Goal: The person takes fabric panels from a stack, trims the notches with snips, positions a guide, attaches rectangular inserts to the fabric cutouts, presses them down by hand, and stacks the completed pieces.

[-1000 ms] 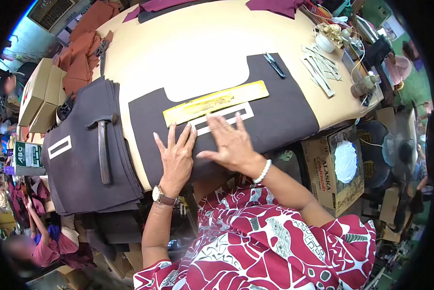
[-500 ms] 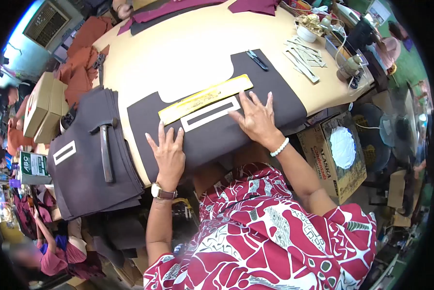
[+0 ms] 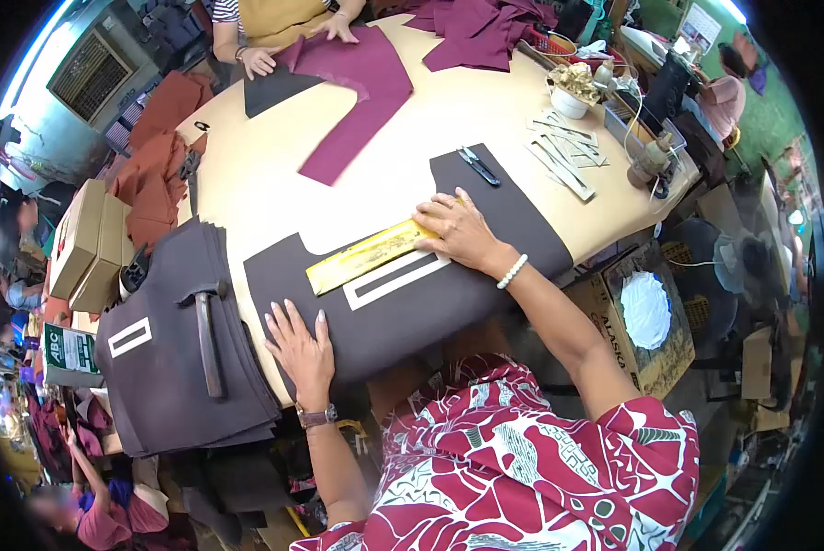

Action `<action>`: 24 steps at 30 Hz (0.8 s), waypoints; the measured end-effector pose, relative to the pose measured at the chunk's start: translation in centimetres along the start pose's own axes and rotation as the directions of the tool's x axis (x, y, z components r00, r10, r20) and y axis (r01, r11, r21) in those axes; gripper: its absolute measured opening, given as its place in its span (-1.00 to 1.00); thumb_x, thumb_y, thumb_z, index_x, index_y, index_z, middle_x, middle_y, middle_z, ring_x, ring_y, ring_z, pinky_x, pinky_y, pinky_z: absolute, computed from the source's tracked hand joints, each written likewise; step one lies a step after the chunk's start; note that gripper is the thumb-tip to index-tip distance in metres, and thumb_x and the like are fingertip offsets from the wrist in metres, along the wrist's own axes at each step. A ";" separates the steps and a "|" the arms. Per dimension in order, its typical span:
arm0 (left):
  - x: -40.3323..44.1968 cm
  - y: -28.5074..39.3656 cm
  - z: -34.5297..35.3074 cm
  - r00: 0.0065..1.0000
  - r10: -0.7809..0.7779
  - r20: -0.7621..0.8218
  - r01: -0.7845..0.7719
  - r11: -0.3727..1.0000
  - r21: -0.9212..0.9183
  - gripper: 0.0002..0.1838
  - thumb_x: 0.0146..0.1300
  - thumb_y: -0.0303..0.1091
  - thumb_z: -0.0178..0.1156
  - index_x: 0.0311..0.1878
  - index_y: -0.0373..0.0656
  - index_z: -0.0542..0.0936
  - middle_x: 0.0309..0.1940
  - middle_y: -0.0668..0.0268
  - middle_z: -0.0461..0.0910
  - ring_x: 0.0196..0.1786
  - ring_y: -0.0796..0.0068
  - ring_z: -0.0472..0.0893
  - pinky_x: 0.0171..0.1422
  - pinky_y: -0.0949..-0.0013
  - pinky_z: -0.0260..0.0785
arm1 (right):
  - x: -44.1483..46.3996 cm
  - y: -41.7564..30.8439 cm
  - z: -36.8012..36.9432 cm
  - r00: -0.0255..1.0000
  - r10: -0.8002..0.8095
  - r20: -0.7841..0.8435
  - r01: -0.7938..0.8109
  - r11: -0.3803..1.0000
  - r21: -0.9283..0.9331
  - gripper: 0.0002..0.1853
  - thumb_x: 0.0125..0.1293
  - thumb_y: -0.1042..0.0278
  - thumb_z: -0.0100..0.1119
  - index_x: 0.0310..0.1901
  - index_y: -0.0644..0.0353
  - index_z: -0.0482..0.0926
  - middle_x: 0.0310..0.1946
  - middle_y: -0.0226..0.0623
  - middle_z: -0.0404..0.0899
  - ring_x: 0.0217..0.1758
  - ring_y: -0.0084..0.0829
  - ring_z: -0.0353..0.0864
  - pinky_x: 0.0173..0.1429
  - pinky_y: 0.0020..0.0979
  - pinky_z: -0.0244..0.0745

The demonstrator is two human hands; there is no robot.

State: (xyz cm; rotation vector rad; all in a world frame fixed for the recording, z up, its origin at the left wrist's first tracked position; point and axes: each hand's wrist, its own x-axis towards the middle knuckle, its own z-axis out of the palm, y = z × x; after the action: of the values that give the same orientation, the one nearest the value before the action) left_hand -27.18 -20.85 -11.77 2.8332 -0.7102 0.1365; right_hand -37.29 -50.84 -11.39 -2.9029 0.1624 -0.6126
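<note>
A dark fabric panel [image 3: 403, 331] with a cut-out along its far side lies flat in front of me. My right hand [image 3: 458, 230] has its fingers curled over the right end of a worn yellow ruler [image 3: 361, 260]. Just below the ruler, a white rectangular frame strip [image 3: 368, 297] lies on the fabric, its right end close under my right hand. My left hand [image 3: 302, 354] rests flat on the panel's left part, fingers spread, holding nothing. Small thread snips [image 3: 479, 166] lie on the panel's upper right.
To the left, a hammer [image 3: 207, 340] and another white frame [image 3: 129, 337] lie on a stack of dark panels [image 3: 169, 395]. White frames [image 3: 564, 161] and a bowl [image 3: 573, 99] are at the right. Across the table, a co-worker's hands [image 3: 338, 28] touch maroon fabric [image 3: 366, 83].
My right hand has moved from beside the white frame onto the ruler's right end. My left hand has shifted away from the ruler, toward me. The view has tilted up, showing the co-worker.
</note>
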 end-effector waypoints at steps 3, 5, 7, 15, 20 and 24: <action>0.1 0.1 -0.2 1.000 -0.011 0.007 0.011 1.000 -0.008 -0.35 0.37 0.03 -0.10 0.38 -0.22 0.19 0.41 0.01 0.06 0.47 -0.01 -0.02 0.44 -0.18 -0.21 | -0.4 0.6 -1.1 1.000 -0.017 -0.004 0.017 1.000 -0.009 -0.46 0.16 -0.13 0.16 0.02 0.13 0.53 -0.04 -0.29 0.47 0.16 -0.28 0.37 0.35 0.03 0.07; 0.0 0.2 -0.3 1.000 -0.015 0.009 0.015 1.000 -0.017 -0.35 0.37 0.02 -0.09 0.37 -0.22 0.20 0.41 0.02 0.06 0.47 -0.01 -0.02 0.44 -0.18 -0.21 | 0.0 1.5 -1.2 0.995 0.003 -0.103 -0.005 1.000 -0.019 -0.49 0.15 -0.13 0.16 -0.06 0.16 0.56 -0.16 -0.27 0.48 0.06 -0.28 0.41 0.28 -0.09 0.12; 0.1 0.2 -0.4 1.000 -0.011 0.000 0.011 1.000 -0.016 -0.35 0.35 0.02 -0.06 0.36 -0.24 0.21 0.40 0.01 0.08 0.46 -0.02 0.00 0.44 -0.18 -0.21 | 0.9 2.4 -2.2 0.983 0.077 -0.165 -0.086 0.995 -0.049 -0.50 0.15 -0.11 0.17 -0.07 0.16 0.56 -0.18 -0.27 0.49 0.03 -0.27 0.42 0.25 -0.11 0.14; 0.2 0.3 -0.3 1.000 -0.010 -0.005 0.010 1.000 -0.014 -0.33 0.33 0.02 -0.04 0.36 -0.23 0.21 0.40 0.01 0.08 0.45 0.00 0.02 0.43 -0.21 -0.20 | -0.2 11.4 -1.8 0.807 0.532 -0.255 -0.586 0.775 -0.238 -0.82 0.18 0.30 0.14 -0.27 0.20 0.60 -0.24 -0.24 0.53 -0.10 -0.23 0.51 -0.04 -0.21 0.39; 0.1 0.1 -0.3 1.000 -0.004 -0.015 0.004 1.000 -0.014 -0.33 0.33 0.03 -0.04 0.36 -0.23 0.21 0.39 0.01 0.09 0.45 -0.01 0.03 0.42 -0.22 -0.18 | -2.3 12.4 -4.8 0.813 0.363 -0.455 -0.557 0.711 -0.429 -0.79 0.13 0.27 0.19 -0.27 0.20 0.61 -0.30 -0.19 0.56 -0.21 -0.19 0.56 -0.11 -0.16 0.43; 0.0 0.0 -0.2 0.999 0.012 -0.032 -0.012 1.000 -0.008 -0.33 0.34 0.04 -0.04 0.35 -0.23 0.22 0.39 0.00 0.10 0.44 -0.02 0.04 0.41 -0.23 -0.16 | -0.9 6.3 -3.9 0.937 0.277 -0.212 -0.286 0.958 -0.011 -0.56 0.07 0.10 0.28 -0.07 0.20 0.57 -0.13 -0.18 0.57 -0.02 -0.21 0.52 0.05 -0.21 0.41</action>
State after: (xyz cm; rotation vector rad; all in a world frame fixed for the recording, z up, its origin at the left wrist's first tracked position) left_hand -27.16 -20.80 -11.61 2.8130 -0.7192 0.1806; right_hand -40.20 -57.45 -9.44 -2.7706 0.6131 -0.8665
